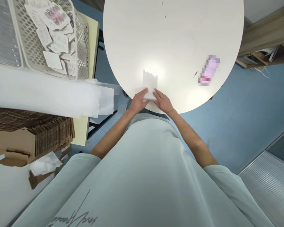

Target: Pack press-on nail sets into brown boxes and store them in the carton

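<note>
A small white sheet point(150, 82), thin and slightly see-through, lies on the round white table point(175, 34) near its front edge. Its far edge looks wavy, and its near end seems folded or rolled over. My left hand point(139, 100) grips the left near corner, with the thumb at the near edge and the fingers on top. On the other side, my right hand point(164, 101) holds the right near corner in much the same way. Whether anything is wrapped inside the near end cannot be made out.
A blurred-out pinkish phone-like object point(209, 70) lies on the table's right side. To the left stand a perforated basket point(82, 44) of printed cards, a stack of white sheets point(49, 94) reaching past the side table's edge, and flat brown cardboard boxes point(54, 132).
</note>
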Tool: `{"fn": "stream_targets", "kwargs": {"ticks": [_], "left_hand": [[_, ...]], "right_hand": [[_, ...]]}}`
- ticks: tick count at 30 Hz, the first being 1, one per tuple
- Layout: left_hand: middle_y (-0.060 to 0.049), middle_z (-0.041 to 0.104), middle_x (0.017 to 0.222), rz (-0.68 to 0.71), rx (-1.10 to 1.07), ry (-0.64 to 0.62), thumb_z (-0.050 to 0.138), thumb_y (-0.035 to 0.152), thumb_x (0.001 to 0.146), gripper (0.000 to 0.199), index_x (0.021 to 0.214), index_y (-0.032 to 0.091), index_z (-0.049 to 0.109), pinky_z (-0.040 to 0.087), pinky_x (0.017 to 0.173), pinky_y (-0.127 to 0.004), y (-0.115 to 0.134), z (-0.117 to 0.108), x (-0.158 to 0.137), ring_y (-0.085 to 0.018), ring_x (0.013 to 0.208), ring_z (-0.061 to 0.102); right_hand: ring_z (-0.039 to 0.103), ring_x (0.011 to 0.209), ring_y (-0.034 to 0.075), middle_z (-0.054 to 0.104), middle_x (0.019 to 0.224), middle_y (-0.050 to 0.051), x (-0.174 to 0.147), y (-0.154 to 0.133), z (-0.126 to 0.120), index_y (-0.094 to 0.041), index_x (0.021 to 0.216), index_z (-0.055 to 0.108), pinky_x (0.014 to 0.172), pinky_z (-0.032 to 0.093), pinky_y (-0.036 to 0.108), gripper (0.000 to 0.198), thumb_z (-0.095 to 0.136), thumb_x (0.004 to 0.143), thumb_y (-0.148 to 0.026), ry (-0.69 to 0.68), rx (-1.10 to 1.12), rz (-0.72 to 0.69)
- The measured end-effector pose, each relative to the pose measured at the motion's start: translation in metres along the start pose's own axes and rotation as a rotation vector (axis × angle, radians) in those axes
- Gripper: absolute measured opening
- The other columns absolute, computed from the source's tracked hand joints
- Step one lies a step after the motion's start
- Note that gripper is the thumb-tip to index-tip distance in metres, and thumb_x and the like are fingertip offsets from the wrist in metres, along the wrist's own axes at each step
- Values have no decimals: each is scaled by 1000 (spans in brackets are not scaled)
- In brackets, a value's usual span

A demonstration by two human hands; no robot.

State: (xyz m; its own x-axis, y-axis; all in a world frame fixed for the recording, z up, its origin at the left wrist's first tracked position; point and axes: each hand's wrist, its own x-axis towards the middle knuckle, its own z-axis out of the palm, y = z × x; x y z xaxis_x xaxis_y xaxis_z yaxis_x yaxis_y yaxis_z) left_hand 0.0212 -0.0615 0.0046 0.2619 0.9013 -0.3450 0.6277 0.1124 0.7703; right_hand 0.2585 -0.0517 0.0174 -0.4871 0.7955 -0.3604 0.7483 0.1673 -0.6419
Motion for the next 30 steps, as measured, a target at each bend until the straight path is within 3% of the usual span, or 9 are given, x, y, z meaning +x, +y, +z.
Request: {"fn": "stream_targets", "kwargs": {"ticks": [2, 5, 7, 9, 14, 17, 22, 27, 30], "left_hand": [[-15, 73, 162, -94, -51, 90, 73, 44, 105, 50, 149, 22, 71, 51, 130, -50, 2, -2, 9, -35, 151, 68], [-12, 85, 119, -255, -75, 164, 74, 46, 104, 23, 111, 24, 76, 60, 107, -46, 5, -8, 33, -34, 116, 78], [-8, 79, 92, -340, -61, 171, 77, 44, 103, 28, 86, 25, 66, 59, 94, -42, 7, -12, 52, -30, 95, 74], [-5, 70, 81, -403, -51, 178, 80, 41, 101, 39, 76, 25, 54, 55, 88, -41, 9, -15, 67, -27, 86, 68], [-3, 58, 77, -506, -79, 197, 85, 35, 98, 46, 75, 27, 47, 55, 92, -45, 17, -14, 83, -28, 88, 66], [-4, 59, 80, -492, -78, 206, 83, 36, 100, 42, 78, 28, 49, 57, 101, -51, 17, -10, 80, -32, 94, 69], [-9, 74, 107, -523, -67, 320, 85, 43, 98, 30, 99, 27, 60, 58, 110, -51, 14, -6, 62, -32, 110, 73], [-9, 79, 113, -610, -123, 317, 81, 37, 102, 28, 112, 28, 56, 59, 108, -50, 21, -11, 49, -31, 110, 77], [-10, 81, 110, -624, -153, 279, 77, 34, 104, 28, 118, 28, 54, 58, 108, -51, 30, -13, 51, -33, 111, 79]], "right_hand": [[61, 160, 35, 61, 174, 20, 9, 0, -2, -18, 164, 61, 133, 53, 54, 59, 40, 123, -55, 52, 19, 64], [77, 132, 33, 74, 155, 18, 35, 5, -6, -21, 159, 62, 114, 65, 51, 58, 36, 124, -60, 120, 57, 195], [79, 118, 31, 74, 149, 18, 54, 11, -9, -22, 154, 64, 107, 67, 50, 56, 37, 123, -61, 154, 63, 272], [78, 115, 30, 71, 147, 18, 71, 17, -13, -22, 149, 66, 106, 67, 50, 55, 40, 123, -62, 179, 60, 336], [62, 150, 37, 61, 163, 19, 94, 15, -29, -24, 163, 57, 119, 61, 57, 57, 51, 119, -60, 230, 24, 270], [56, 156, 37, 63, 165, 16, 101, 4, -41, -25, 165, 58, 131, 52, 62, 50, 51, 120, -47, 128, -1, 135], [68, 138, 39, 73, 147, 19, 104, -1, -45, -18, 139, 73, 126, 52, 67, 32, 54, 114, -25, 1, -11, 173], [74, 107, 33, 79, 118, 14, 80, -5, -29, -22, 108, 72, 108, 63, 57, 7, 75, 103, -26, 82, 97, 391], [75, 101, 31, 81, 108, 10, 59, -19, -19, -24, 103, 69, 103, 64, 52, 8, 73, 105, -30, 127, 211, 511]]}}
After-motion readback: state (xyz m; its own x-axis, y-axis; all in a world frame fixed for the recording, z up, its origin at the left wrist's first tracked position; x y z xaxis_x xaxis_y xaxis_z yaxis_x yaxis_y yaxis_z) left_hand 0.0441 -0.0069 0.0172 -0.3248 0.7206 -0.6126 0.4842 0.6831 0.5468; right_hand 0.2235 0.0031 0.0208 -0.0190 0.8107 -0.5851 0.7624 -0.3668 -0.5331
